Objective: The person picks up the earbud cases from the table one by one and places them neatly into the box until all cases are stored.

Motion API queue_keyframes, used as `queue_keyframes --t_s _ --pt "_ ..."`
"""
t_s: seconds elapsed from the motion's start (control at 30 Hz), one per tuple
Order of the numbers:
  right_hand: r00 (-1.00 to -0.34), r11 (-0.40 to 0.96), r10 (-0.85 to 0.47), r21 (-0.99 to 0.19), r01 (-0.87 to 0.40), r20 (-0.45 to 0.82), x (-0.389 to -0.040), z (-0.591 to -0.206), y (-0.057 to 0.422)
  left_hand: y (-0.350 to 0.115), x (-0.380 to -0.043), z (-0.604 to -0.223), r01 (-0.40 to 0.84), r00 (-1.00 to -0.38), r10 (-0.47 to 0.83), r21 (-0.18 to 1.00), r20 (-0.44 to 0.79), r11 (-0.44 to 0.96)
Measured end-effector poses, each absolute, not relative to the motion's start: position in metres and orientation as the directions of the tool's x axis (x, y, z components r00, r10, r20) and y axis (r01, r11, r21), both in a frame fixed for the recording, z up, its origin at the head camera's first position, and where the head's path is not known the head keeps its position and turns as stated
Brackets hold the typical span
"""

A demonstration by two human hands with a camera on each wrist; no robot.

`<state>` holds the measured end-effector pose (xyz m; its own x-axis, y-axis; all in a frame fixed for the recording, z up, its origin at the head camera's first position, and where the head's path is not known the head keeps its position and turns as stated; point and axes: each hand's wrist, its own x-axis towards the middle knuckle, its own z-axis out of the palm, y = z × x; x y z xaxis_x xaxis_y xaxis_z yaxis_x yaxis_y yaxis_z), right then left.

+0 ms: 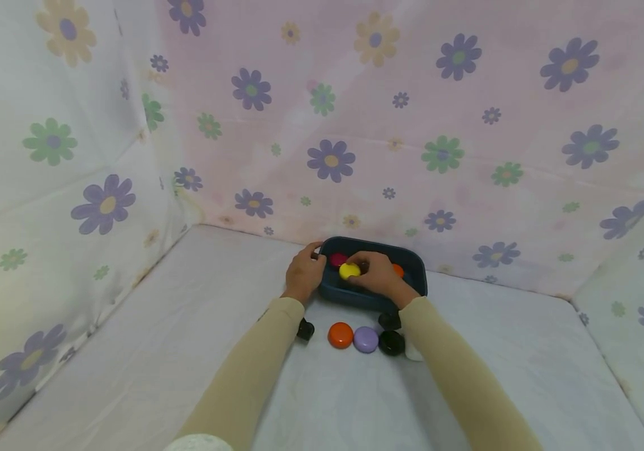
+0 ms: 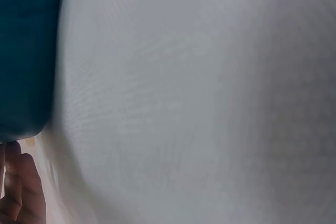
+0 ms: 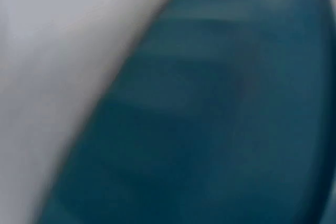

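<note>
L: your left hand (image 1: 304, 274) gripped the left rim of the dark teal tray (image 1: 350, 296), likely steadying it | R: your right hand (image 1: 379, 274) pinched the yellow disc (image 1: 349, 271) over the tray's left half, likely for control | orange disc (image 1: 341, 336), lavender disc (image 1: 366, 339), black disc (image 1: 392, 343) lay off its front edge

The pinkish back wall (image 1: 282, 125), whiter left wall (image 1: 29, 200) and right wall (image 1: 634, 269) carry purple, green and yellowish flowers; below spreads a pale surface (image 1: 530, 351), seemingly cloth, though blurred up close.

Tray (image 1: 356, 299) dark teal; disc (image 1: 348, 271) yellow; sleeves (image 1: 460, 369) beige; backdrop (image 1: 367, 122) pinkish, multicoloured flower print.
</note>
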<state>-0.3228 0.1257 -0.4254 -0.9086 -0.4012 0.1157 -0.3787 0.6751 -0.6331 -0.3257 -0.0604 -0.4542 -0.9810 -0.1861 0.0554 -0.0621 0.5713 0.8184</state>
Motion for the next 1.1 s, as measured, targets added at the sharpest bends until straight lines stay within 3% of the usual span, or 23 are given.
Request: queue_keyframes --t_s 0.77,1.1 --pt "-0.894 0.674 -0.419 -0.605 -0.425 0.161 -0.287 -0.411 0.145 -0.06 -0.324 -0.455 -0.057 -0.979 -0.191 0.824 0.063 0.563" --pt "-0.855 0.638 -0.455 -0.579 -0.508 0.249 -0.264 -0.396 0.15 -0.06 -0.327 -0.456 -0.064 -0.978 -0.198 0.815 0.063 0.575"
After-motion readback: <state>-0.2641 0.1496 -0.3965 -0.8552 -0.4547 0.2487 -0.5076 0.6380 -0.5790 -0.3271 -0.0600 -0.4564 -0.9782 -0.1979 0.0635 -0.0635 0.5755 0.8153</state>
